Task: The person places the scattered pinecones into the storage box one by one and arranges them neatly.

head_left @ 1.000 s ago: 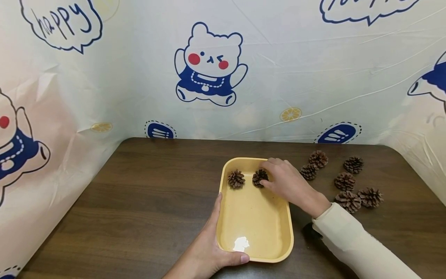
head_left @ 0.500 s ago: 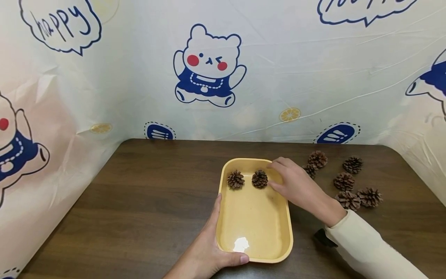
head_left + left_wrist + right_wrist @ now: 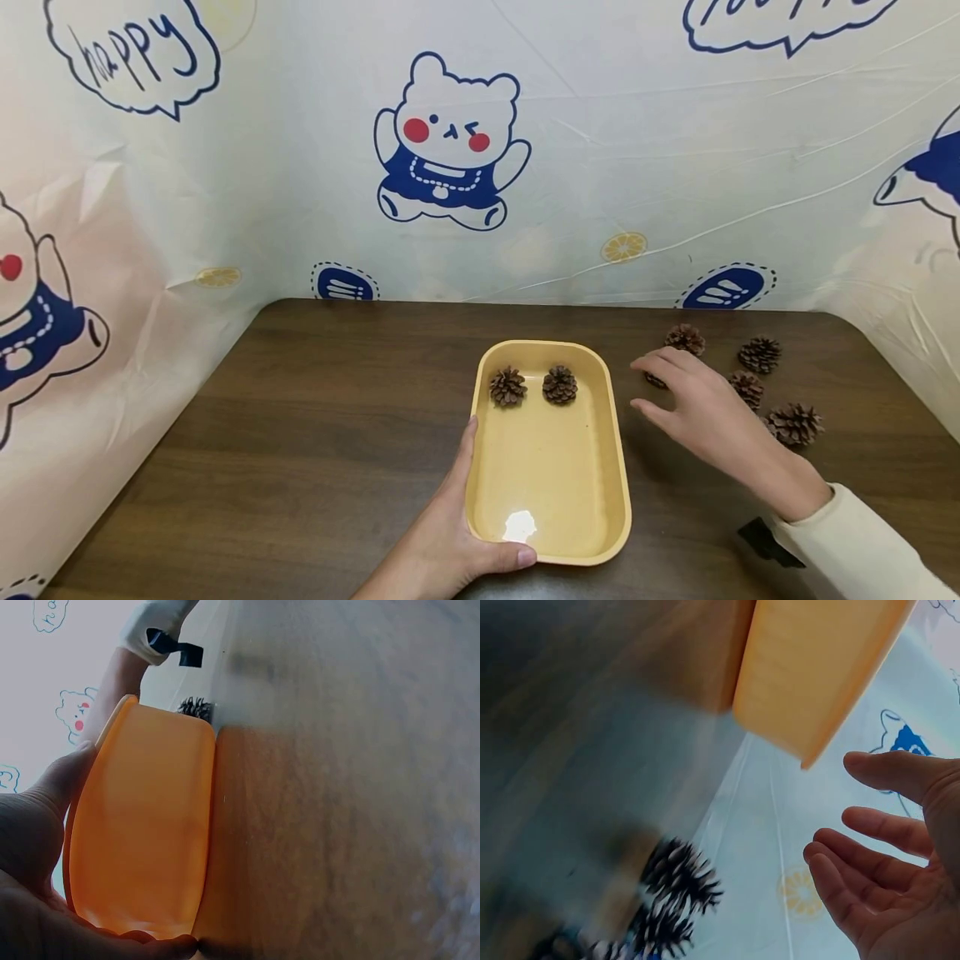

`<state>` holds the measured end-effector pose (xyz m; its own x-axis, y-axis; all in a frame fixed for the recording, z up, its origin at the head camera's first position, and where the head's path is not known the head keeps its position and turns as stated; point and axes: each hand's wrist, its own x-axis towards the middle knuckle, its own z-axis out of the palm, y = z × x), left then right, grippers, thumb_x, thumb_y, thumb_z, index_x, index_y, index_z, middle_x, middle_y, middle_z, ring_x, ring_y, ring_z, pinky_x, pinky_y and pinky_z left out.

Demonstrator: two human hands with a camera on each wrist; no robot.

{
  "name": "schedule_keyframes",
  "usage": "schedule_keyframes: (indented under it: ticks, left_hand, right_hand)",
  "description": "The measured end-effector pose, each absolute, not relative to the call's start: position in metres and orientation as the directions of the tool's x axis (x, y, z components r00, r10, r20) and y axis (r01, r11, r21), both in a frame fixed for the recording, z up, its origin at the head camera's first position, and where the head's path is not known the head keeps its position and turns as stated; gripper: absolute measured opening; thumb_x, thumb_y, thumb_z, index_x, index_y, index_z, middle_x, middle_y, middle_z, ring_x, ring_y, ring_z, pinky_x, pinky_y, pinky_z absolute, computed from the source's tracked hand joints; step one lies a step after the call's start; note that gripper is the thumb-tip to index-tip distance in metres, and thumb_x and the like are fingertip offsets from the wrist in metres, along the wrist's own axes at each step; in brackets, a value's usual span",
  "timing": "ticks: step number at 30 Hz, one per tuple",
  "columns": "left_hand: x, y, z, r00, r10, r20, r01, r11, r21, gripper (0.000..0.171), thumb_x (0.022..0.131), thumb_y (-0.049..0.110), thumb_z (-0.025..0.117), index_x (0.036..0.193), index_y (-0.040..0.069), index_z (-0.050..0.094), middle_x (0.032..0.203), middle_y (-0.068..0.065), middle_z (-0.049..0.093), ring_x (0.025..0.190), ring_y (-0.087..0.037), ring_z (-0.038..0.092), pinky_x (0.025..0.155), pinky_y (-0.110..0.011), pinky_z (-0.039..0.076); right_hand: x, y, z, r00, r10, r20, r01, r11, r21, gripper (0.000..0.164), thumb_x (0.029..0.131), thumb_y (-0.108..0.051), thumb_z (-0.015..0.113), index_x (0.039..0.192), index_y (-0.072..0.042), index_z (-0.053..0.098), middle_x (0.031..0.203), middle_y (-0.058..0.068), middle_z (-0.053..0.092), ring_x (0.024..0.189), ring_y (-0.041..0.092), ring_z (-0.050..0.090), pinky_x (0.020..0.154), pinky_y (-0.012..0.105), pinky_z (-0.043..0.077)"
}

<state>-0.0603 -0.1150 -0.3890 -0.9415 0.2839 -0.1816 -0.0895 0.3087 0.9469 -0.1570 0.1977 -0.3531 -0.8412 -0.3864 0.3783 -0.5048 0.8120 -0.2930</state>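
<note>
Yellow rounded tray (image 3: 555, 467), gripped by the left hand (image 3: 459, 525), holds scaly pinecones (image 3: 560, 386), the right hand (image 3: 716, 412) loose.

We see a yellow, round-cornered rectangular tray (image 3: 547, 475) sitting level, its left side gripped by the left hand (image 3: 456, 527). Two brown, open-scaled pine cones (image 3: 508, 387) sit inside its far end, side by side and apart. Right of the tray lie more pine cones (image 3: 797, 424), loosely grouped, some partly hidden behind the right hand (image 3: 708, 410).
</note>
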Motion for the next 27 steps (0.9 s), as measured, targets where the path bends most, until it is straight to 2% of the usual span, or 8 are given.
schedule_keyframes:
  ticks: [9, 18, 21, 27]
  left_hand:
    - [-0.06, -0.115, -0.389, -0.942, 0.29, -0.171, -0.078, 0.304, 0.949, 0.143, 0.07, 0.032, 0.099, 0.168, 0.038, -0.005, 0.175, -0.009, 0.019, 0.132, -0.025, 0.051, 0.104, -0.01, 0.036]
    - [-0.06, -0.114, -0.389, -0.941, 0.291, -0.173, -0.08, 0.304, 0.949, 0.143, 0.07, 0.032, 0.099, 0.168, 0.038, -0.005, 0.175, -0.01, 0.018, 0.133, -0.025, 0.05, 0.103, -0.01, 0.036]
    - [-0.06, -0.115, -0.389, -0.941, 0.291, -0.172, -0.079, 0.305, 0.949, 0.143, 0.07, 0.031, 0.099, 0.168, 0.038, -0.005, 0.175, -0.01, 0.018, 0.132, -0.025, 0.05, 0.103, -0.01, 0.036]
    - [-0.06, -0.115, -0.389, -0.941, 0.292, -0.171, -0.08, 0.297, 0.951, 0.143, 0.07, 0.03, 0.099, 0.168, 0.038, -0.005, 0.175, -0.011, 0.019, 0.13, -0.025, 0.051, 0.102, -0.01, 0.037]
  right_hand:
    - [-0.148, 0.231, -0.362, -0.851, -0.341, 0.4, -0.457, 0.856, -0.243, 0.046, 0.079, -0.01, 0.09, 0.121, -0.001, 0.072, 0.121, 0.023, 0.07, 0.112, 0.045, 0.066, 0.091, 0.062, 0.054]
    - [-0.14, 0.258, -0.371, -0.82, -0.338, 0.461, -0.461, 0.868, -0.184, 0.044, 0.073, -0.007, 0.092, 0.113, -0.002, 0.073, 0.106, 0.014, 0.073, 0.093, 0.035, 0.07, 0.075, 0.055, 0.056]
    - [-0.138, 0.265, -0.375, -0.838, -0.318, 0.443, -0.437, 0.878, -0.195, 0.044, 0.074, -0.007, 0.092, 0.113, 0.0, 0.073, 0.108, 0.018, 0.072, 0.096, 0.039, 0.069, 0.076, 0.057, 0.056]
    - [-0.135, 0.275, -0.382, -0.858, -0.282, 0.428, -0.405, 0.885, -0.228, 0.045, 0.073, -0.006, 0.092, 0.113, 0.0, 0.073, 0.115, 0.025, 0.071, 0.111, 0.05, 0.064, 0.087, 0.065, 0.052]
